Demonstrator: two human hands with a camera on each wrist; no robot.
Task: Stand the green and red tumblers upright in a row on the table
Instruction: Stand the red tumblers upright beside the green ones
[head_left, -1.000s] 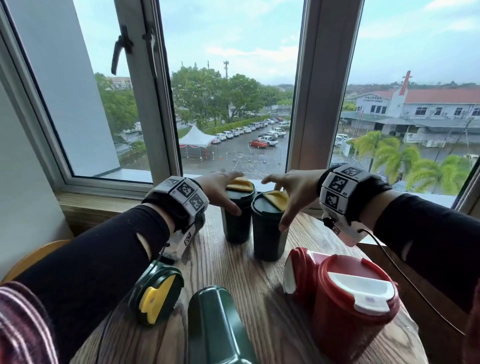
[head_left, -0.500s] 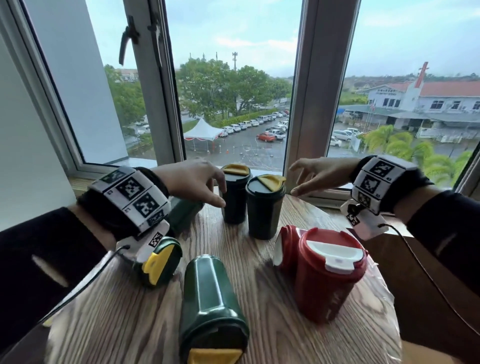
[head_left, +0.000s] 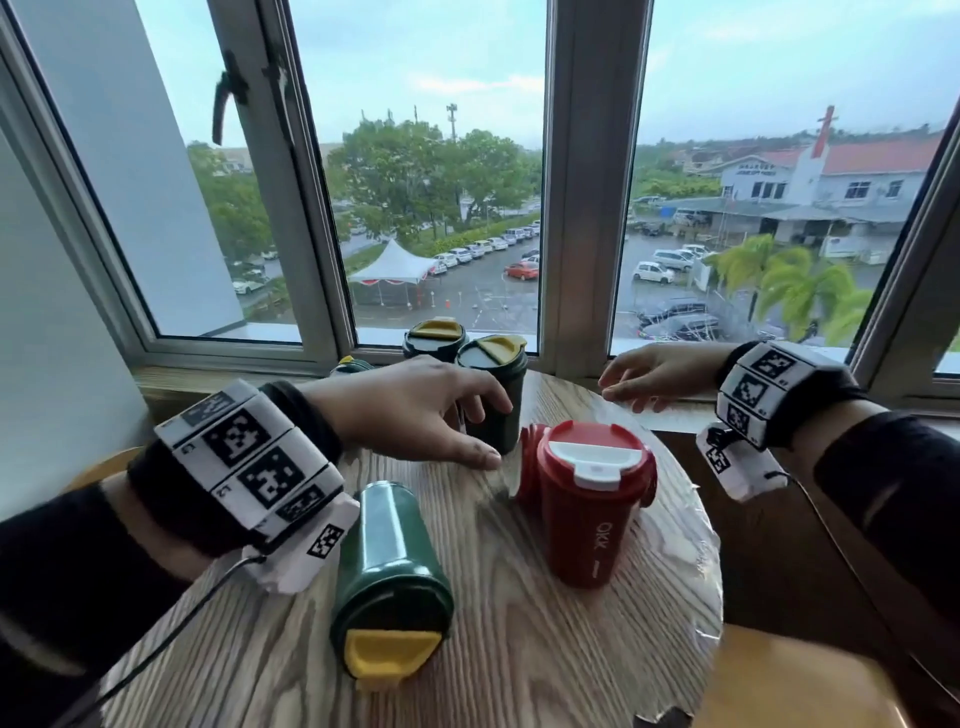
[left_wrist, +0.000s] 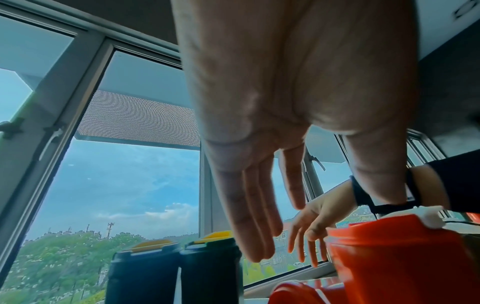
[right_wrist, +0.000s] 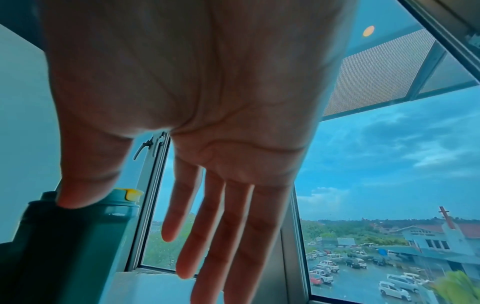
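Two green tumblers with yellow lids (head_left: 435, 338) (head_left: 493, 379) stand upright by the window. A third green tumbler (head_left: 389, 566) lies on its side at the front, lid toward me. One red tumbler (head_left: 592, 499) stands upright with a second red tumbler (head_left: 530, 457) lying behind it. My left hand (head_left: 457, 426) hovers empty with fingers straight, in front of the nearer upright green tumbler (left_wrist: 210, 267). My right hand (head_left: 631, 387) hovers empty over the table's back right edge, fingers spread (right_wrist: 221, 226). Left of it stands a green tumbler (right_wrist: 72, 246).
The round wooden table (head_left: 519, 649) sits against a window sill (head_left: 234, 371). Another green tumbler (head_left: 350, 366) lies partly hidden behind my left forearm near the sill. A yellow chair seat (head_left: 779, 675) shows at the lower right.
Both hands have let go of the lids of the two upright green tumblers. The left hand drew back toward me and the right hand moved off to the right.
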